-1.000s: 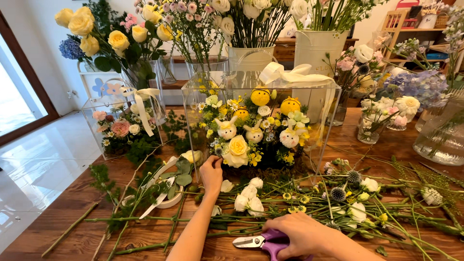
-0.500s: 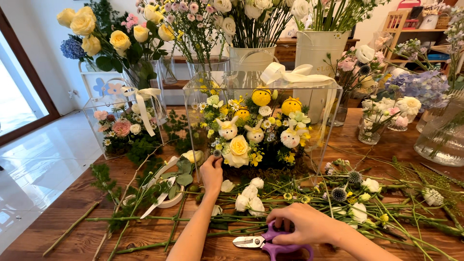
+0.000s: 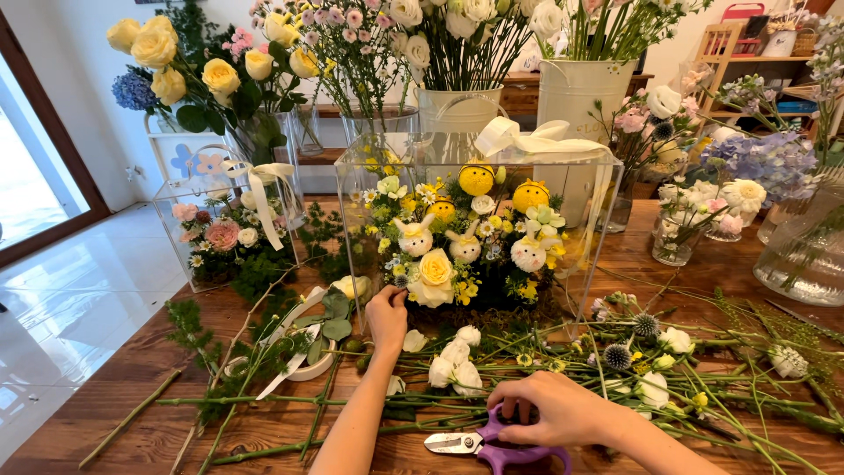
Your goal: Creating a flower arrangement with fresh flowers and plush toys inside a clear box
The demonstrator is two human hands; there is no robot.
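The right hand [image 3: 549,409] closes on purple-handled shears [image 3: 492,444] lying blades-left on the worktop [image 3: 132,396], while the left hand [image 3: 387,318] reaches forward, fingers curled, into the clear box [image 3: 352,176].

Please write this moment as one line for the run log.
left hand: touching front of clear flower box | right hand: resting on purple-handled shears | wooden table: cut stems, white flowers
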